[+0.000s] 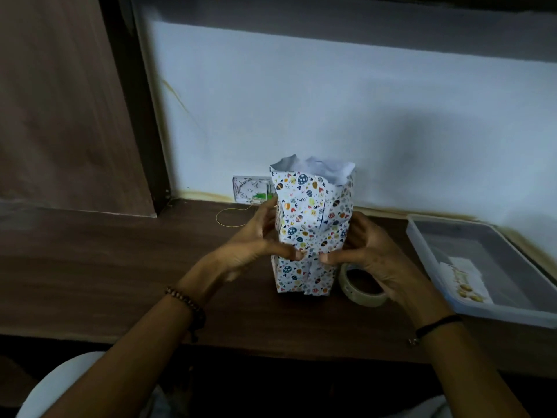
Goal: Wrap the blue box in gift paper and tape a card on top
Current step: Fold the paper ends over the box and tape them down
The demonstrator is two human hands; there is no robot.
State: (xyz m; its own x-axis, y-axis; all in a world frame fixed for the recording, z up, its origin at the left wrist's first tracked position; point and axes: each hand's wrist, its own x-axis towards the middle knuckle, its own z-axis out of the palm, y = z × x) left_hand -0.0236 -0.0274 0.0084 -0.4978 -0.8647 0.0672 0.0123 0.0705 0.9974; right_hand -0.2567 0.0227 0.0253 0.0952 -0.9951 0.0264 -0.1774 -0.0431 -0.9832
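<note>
A tall parcel of white gift paper (312,218) printed with small coloured eggs stands upright on the dark wooden desk (120,267). The blue box is hidden inside the paper. The paper's top end stands open and crumpled above it. My left hand (259,239) grips the parcel's left side, thumb pressed on its front. My right hand (370,251) grips the right side, thumb on the front too. A roll of pale tape (361,291) lies flat on the desk just right of the parcel, partly under my right hand. A card (464,279) lies in the tray at the right.
A clear plastic tray (437,260) sits at the desk's right end. A wall socket plate (250,190) and a thin yellow wire loop (232,218) are behind the parcel on the left. A wooden panel stands at the far left. The white wall runs close behind.
</note>
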